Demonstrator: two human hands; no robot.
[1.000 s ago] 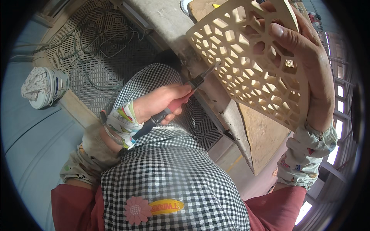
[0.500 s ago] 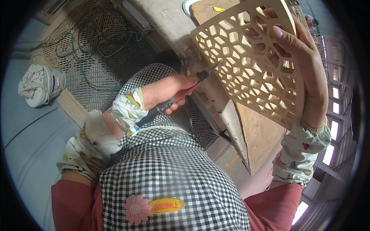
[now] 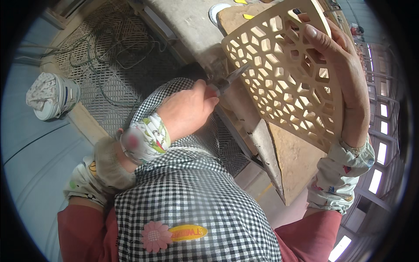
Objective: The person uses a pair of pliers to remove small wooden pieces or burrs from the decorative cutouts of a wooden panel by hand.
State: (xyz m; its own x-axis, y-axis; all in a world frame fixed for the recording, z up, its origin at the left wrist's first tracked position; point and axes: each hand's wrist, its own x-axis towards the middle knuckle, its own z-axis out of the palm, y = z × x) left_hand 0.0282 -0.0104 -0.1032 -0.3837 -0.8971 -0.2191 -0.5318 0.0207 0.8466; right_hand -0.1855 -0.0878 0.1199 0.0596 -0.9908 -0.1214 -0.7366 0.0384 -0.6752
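Observation:
In my left hand [image 3: 185, 109], the fingers are closed round a knife [image 3: 231, 78] whose pointed metal blade angles up toward the right. My own hand covers most of its handle. The blade's tip meets the left edge of a pale wooden lattice panel [image 3: 279, 81], near its small openings; I cannot tell whether it touches or is just in front. My right hand [image 3: 347, 65] grips the panel at its upper right, thumb on the front face and fingers behind, showing partly through the holes. The panel is tilted up above the bench.
Beneath the panel, a brown board [image 3: 301, 168] lies on a grey worktop [image 3: 183, 22] with a pointed near corner. A white bucket [image 3: 65, 94] with a cloth over it stands at left. Thin cables [image 3: 94, 72] cross the slatted mat [image 3: 124, 81]. Yellow pieces [image 3: 248, 16] lie at the back.
My left hand has rolled over, so its back now faces up and hides the red-and-dark handle. The blade stays by the panel's left edge. The panel has shifted slightly.

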